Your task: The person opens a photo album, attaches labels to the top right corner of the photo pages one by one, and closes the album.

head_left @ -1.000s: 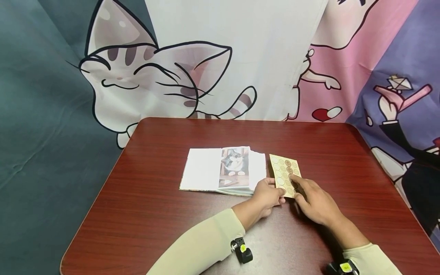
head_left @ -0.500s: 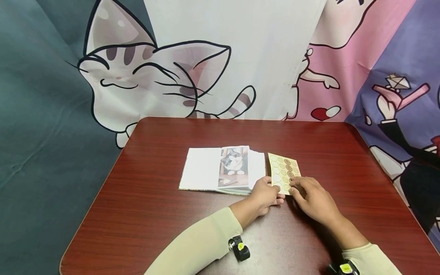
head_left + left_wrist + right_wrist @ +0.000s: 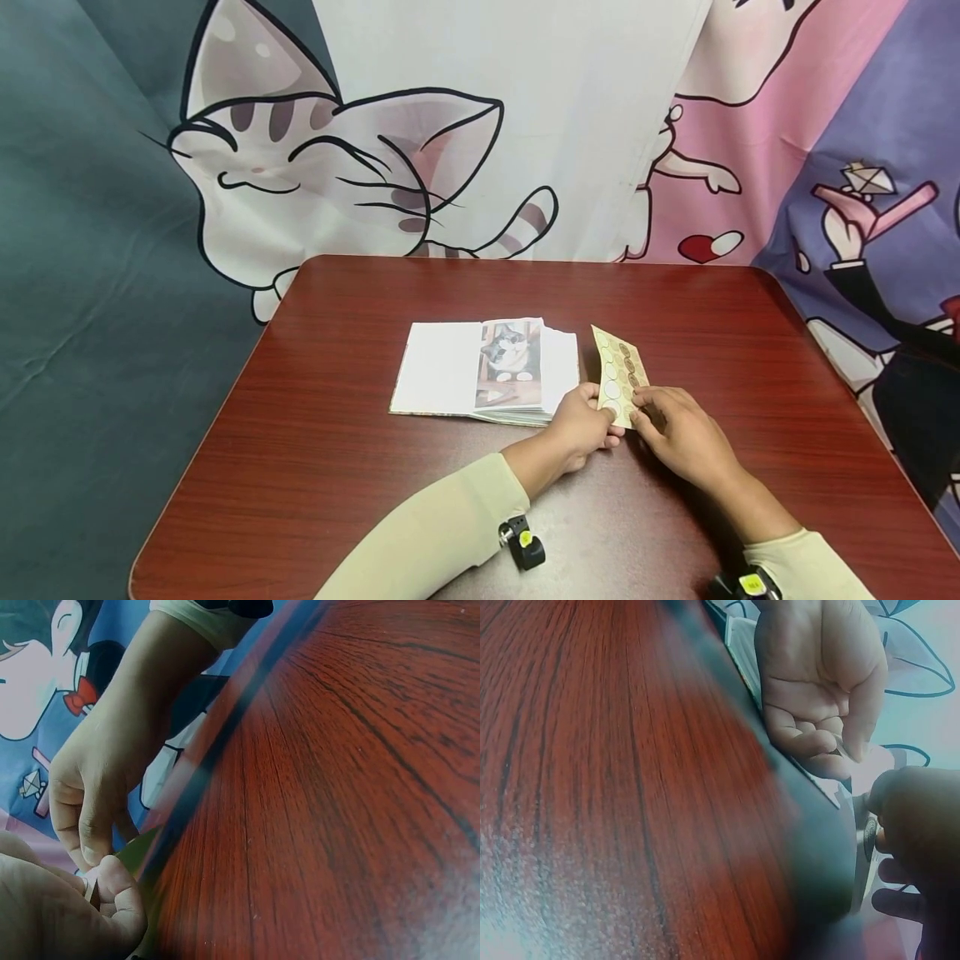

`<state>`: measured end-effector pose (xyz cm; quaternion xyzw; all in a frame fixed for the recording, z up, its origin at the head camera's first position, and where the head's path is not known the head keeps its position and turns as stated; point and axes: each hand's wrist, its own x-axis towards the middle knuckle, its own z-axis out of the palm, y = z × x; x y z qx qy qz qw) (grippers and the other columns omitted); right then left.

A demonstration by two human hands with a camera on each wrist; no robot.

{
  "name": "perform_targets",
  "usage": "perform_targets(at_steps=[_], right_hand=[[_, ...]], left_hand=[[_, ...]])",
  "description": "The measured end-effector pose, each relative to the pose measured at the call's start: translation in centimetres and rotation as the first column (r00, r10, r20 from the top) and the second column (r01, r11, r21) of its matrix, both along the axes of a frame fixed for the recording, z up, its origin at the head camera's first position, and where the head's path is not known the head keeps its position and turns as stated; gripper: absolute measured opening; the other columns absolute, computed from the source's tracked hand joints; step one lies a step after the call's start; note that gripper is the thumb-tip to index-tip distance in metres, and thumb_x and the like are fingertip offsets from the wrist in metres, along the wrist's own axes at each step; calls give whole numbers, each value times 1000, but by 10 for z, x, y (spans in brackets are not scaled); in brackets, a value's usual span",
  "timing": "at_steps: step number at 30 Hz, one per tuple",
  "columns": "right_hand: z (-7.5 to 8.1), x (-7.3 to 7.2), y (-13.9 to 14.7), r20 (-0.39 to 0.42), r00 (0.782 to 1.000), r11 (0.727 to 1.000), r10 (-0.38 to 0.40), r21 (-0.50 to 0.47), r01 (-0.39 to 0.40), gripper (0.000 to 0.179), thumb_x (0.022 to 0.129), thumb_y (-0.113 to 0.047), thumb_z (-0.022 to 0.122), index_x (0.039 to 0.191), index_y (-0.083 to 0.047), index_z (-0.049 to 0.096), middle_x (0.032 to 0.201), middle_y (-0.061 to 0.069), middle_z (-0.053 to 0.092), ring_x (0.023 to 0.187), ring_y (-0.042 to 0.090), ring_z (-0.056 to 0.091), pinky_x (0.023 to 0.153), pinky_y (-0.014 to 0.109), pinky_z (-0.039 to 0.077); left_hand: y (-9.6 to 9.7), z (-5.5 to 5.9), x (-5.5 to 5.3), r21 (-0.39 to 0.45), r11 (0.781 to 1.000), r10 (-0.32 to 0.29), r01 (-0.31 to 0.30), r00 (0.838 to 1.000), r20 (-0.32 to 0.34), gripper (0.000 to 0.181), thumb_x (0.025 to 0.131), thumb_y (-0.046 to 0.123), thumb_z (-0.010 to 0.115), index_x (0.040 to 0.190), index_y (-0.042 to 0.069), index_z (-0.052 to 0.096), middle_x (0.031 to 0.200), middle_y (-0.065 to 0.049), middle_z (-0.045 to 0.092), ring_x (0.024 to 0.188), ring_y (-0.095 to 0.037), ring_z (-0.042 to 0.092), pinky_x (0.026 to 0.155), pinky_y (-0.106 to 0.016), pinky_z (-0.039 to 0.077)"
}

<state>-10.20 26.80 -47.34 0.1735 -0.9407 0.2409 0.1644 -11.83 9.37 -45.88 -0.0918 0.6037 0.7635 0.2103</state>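
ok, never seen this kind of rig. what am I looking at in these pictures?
No machine here: a person works with two bare hands. The wide view comes from a head-worn camera looking forward and down; the two close views come from the left wrist camera and right wrist camera, the small black units on the arms. On the reddish-brown table lies an open book with a cat picture inside. The left hand pinches a yellowish sheet of round spots; the right hand touches its right side. Whether it pinches too is unclear.
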Motion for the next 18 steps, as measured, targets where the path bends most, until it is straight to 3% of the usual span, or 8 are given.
perform_targets(at_steps=[10,18], right_hand=[[1,0,0,-32,999,1000,17,6,-17,19,84,-12,81,102,-10,73,112,8,72,108,30,64,80,55,54],[2,0,0,-69,997,999,42,11,-41,19,82,-10,83,100,-11,75,109,5,73,105,26,65,81,49,53]], left_hand=[[-2,2,2,-58,996,-76,72,994,-79,23,97,-13,49,108,5,57,84,-8,68,59,-14,59,45,-18,47],[-1,0,1,-89,993,-88,78,988,-125,24,96,-14,49,108,4,58,82,-7,68,60,-15,58,46,-20,46]])
